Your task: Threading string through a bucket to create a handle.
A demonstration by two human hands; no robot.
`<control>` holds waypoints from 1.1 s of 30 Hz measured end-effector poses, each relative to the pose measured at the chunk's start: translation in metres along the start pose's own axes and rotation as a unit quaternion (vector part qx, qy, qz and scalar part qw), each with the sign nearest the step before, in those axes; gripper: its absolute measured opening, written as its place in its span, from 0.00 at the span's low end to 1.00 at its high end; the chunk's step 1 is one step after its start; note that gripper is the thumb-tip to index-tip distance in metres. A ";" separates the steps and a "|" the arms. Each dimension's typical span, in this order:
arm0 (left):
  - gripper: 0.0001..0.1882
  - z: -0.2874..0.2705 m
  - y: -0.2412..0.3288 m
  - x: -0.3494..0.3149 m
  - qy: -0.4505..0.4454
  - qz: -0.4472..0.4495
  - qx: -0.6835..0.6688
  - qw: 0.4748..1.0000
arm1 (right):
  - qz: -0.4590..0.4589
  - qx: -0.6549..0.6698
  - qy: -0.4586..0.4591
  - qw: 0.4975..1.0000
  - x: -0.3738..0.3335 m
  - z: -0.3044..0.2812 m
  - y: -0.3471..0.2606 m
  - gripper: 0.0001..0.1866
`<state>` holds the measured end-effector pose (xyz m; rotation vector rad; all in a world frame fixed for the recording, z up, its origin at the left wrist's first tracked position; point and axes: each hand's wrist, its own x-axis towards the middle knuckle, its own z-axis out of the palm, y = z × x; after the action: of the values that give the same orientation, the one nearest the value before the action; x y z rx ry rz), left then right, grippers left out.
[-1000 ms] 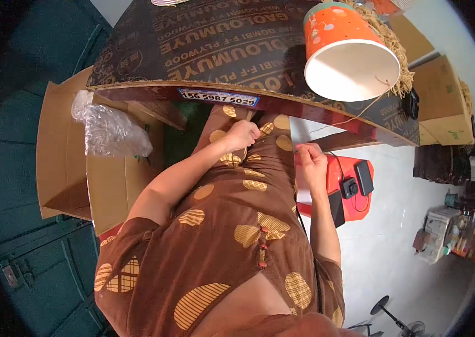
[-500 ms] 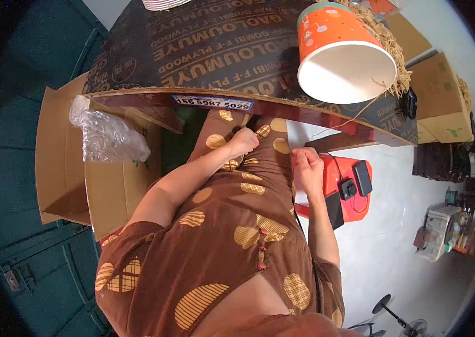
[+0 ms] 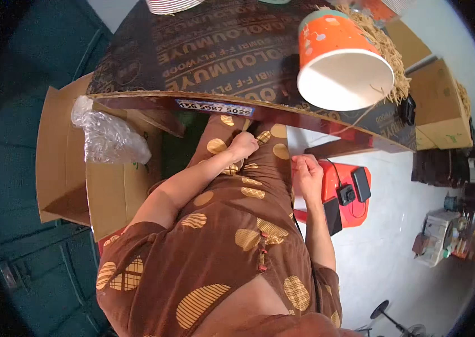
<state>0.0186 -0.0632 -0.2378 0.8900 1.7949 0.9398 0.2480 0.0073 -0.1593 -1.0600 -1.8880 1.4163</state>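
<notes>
My left hand (image 3: 243,146) lies over my lap, closed into a loose fist, its fingertips turned out of sight. Beside my right thigh, my right hand (image 3: 308,173) is raised with its fingers curled together; whatever they hold, if anything, is too small to make out. Brown patterned clothing (image 3: 220,202) covers my lap under the left hand. Just beyond both hands runs the front edge of a dark plywood table (image 3: 136,62). On it an orange paper tub (image 3: 336,36) lies tipped, its white mouth toward me, against tan shredded paper (image 3: 392,50).
An open cardboard box (image 3: 60,163) with a clear plastic bag (image 3: 112,139) over its side stands at the left. At the right, a red stool (image 3: 355,216) carries a black phone (image 3: 362,185) and a small black device (image 3: 346,194). Another carton (image 3: 440,106) stands beyond.
The view has shifted slightly, so the table and tub sit a little lower. Both hands stay nearly where they were, still closed.
</notes>
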 end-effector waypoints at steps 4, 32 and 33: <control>0.08 -0.038 0.022 -0.035 0.083 0.025 -0.094 0.992 | -0.050 -0.026 0.007 0.998 0.000 -0.009 -0.001 0.12; 0.16 -0.402 -0.048 -0.267 0.564 -0.331 0.496 0.572 | -0.030 0.011 0.018 0.999 0.015 -0.016 0.004 0.11; 0.17 -0.405 -0.045 -0.261 0.541 -0.288 0.480 0.628 | -0.045 0.005 0.016 0.999 0.016 -0.015 0.003 0.11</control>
<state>-0.2739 -0.4013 -0.0532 0.0938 3.4862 -0.1553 0.2524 0.0291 -0.1578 -0.9756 -1.8797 1.3486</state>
